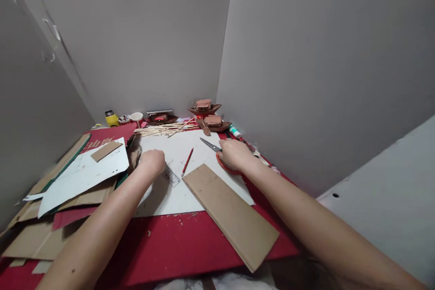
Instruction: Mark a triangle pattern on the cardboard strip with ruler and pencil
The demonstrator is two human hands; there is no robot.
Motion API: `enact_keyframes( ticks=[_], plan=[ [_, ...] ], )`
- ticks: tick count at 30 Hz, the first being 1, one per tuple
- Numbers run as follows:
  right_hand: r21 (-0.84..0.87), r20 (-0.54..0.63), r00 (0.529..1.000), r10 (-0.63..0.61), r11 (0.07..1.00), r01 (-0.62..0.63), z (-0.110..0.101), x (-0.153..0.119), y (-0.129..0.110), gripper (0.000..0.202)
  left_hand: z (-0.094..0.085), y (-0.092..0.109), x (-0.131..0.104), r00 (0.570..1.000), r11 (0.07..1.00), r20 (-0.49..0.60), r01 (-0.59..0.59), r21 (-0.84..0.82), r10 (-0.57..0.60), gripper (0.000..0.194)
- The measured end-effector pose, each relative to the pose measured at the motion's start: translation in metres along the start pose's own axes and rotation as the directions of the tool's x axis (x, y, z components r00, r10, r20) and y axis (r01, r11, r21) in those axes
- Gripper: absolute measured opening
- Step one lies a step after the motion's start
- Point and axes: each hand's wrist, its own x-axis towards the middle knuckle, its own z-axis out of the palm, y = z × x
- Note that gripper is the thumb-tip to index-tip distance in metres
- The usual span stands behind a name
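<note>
My right hand (234, 152) is closed around the handles of a pair of scissors (211, 146). Their blades point up and left over a large white sheet (190, 201), and part of the orange handle shows below my fingers. My left hand (152, 163) is curled over the left part of that sheet, and its fingertips are hidden. Beside it lies a clear ruler-like strip (171, 176). A red pencil (187, 161) rests between my hands. Nearer to me, a long piece of cardboard (231, 217) lies slantwise, partly over the sheet.
Cardboard pieces and paper (86, 174) are piled at the left. Thin wooden sticks (163, 130) lie at the back, near model boats (205, 108), paper cups (136, 118) and a yellow bottle (111, 118). Grey panels (152, 45) enclose the red-covered table (170, 249).
</note>
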Motion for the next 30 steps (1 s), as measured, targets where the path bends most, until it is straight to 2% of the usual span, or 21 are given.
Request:
enact_keyframes(
  ticks=[2, 5, 8, 11, 14, 17, 20, 22, 25, 27, 30],
  plan=[
    [-0.022, -0.026, 0.983, -0.183, 0.983, 0.182, 0.000, 0.002, -0.025, 0.029, 0.006, -0.006, 0.008, 1.000, 1.000, 0.019, 0.019, -0.005, -0.019, 0.037],
    [-0.042, 0.010, 0.893, -0.450, 0.892, 0.450, 0.007, 0.010, -0.062, 0.032, 0.015, -0.012, 0.017, 0.999, 0.999, 0.014, 0.039, -0.026, -0.038, 0.037],
    [-0.078, 0.056, 0.841, -0.538, 0.837, 0.541, 0.016, 0.022, -0.085, 0.034, 0.022, -0.014, 0.022, 0.998, 0.997, -0.014, 0.054, -0.056, -0.055, 0.037],
    [-0.085, 0.069, 0.825, -0.561, 0.820, 0.565, 0.016, 0.030, -0.089, 0.035, 0.026, -0.016, 0.025, 0.997, 0.994, -0.031, 0.063, -0.091, -0.066, 0.037],
    [-0.061, 0.048, 0.844, -0.535, 0.842, 0.537, 0.005, 0.023, -0.081, 0.033, 0.027, -0.018, 0.027, 0.996, 0.991, -0.042, 0.071, -0.118, -0.076, 0.037],
    [-0.028, -0.005, 0.903, -0.430, 0.902, 0.430, -0.006, 0.007, -0.062, 0.032, 0.028, -0.018, 0.027, 0.995, 0.988, -0.053, 0.080, -0.133, -0.087, 0.037],
    [-0.017, -0.021, 0.974, -0.227, 0.974, 0.227, -0.012, -0.007, -0.029, 0.031, 0.028, -0.013, 0.026, 0.994, 0.987, -0.064, 0.082, -0.141, -0.091, 0.037],
    [-0.024, 0.012, 0.998, -0.058, 0.998, 0.059, -0.012, -0.012, -0.003, 0.032, 0.028, -0.008, 0.026, 0.993, 0.986, -0.072, 0.081, -0.145, -0.092, 0.038],
    [-0.019, 0.122, 0.989, 0.085, 0.996, -0.084, -0.008, -0.012, 0.030, 0.034, 0.026, -0.003, 0.025, 0.993, 0.985, -0.083, 0.074, -0.155, -0.088, 0.038],
    [0.004, 0.190, 0.977, 0.092, 0.996, -0.094, -0.002, -0.010, 0.041, 0.034, 0.024, -0.004, 0.025, 0.992, 0.983, -0.097, 0.063, -0.171, -0.080, 0.038],
    [0.051, 0.233, 0.971, 0.050, 0.997, -0.063, 0.006, -0.007, 0.045, 0.033, 0.021, -0.010, 0.024, 0.987, 0.977, -0.151, 0.027, -0.211, -0.060, 0.037]
  ],
)
